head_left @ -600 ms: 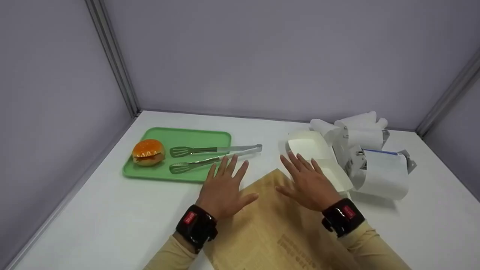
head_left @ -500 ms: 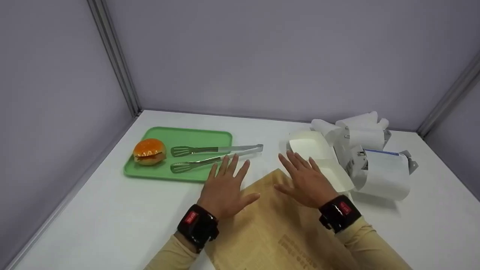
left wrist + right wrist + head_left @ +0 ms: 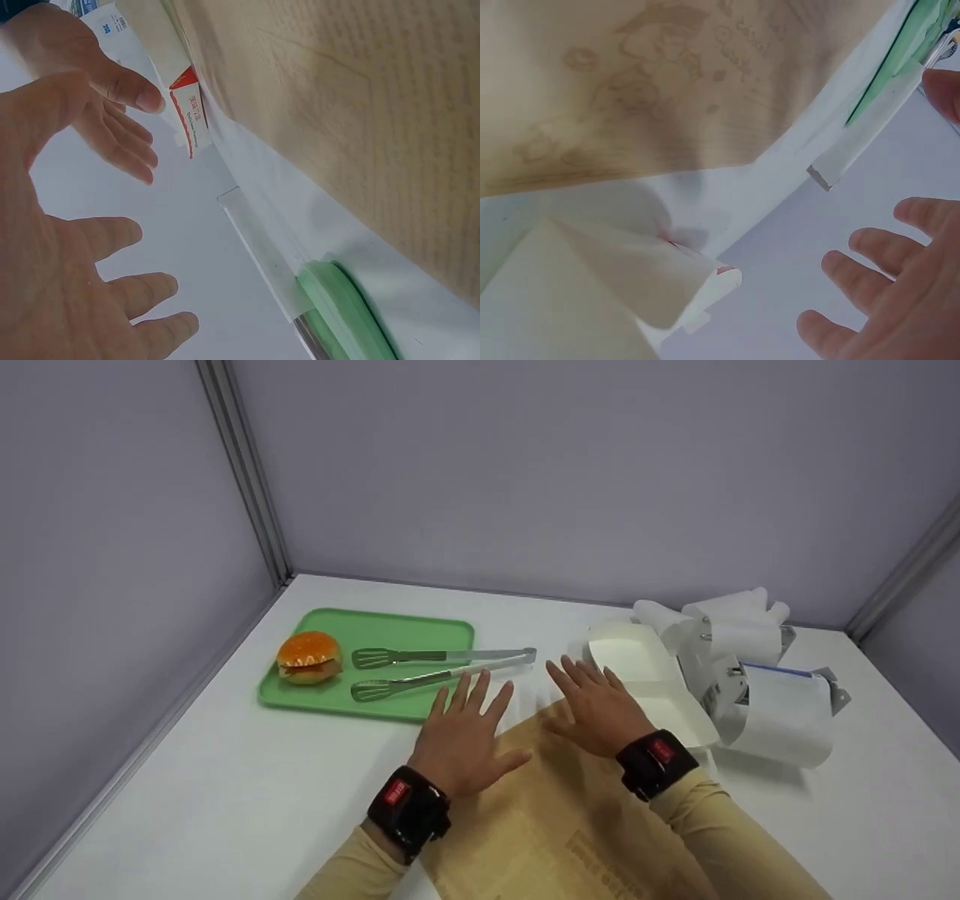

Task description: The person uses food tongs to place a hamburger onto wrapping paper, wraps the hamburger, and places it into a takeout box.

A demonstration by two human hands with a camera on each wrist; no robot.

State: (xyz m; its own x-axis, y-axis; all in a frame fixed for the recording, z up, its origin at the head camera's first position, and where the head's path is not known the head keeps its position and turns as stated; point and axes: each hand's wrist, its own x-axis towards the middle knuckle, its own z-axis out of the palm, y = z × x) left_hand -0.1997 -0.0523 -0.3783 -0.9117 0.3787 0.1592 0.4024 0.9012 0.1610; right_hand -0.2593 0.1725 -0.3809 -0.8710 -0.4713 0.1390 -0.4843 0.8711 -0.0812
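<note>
Both hands hover over a sheet of brown printed paper (image 3: 540, 817) that lies at an angle on the white table. My left hand (image 3: 461, 746), fingers spread and straight, is over the paper's left edge, its fingertips near the green tray (image 3: 442, 630). My right hand (image 3: 600, 709), also with straight fingers, is over the paper's far corner, beside an opened white cardboard box (image 3: 637, 656). Neither hand holds anything. On the tray sits a burger (image 3: 309, 658). Metal tongs (image 3: 450, 670) lie across the tray with their handle end past its right rim.
To the right of the box stand white paper rolls (image 3: 784, 712) in metal holders, with more white rolls (image 3: 731, 630) behind. A grey-violet wall (image 3: 525, 472) closes off the back of the table, with side panels left and right.
My right hand has moved left, closer to my left hand, over the paper's far corner. The whole scene has shifted slightly right in the head view.
</note>
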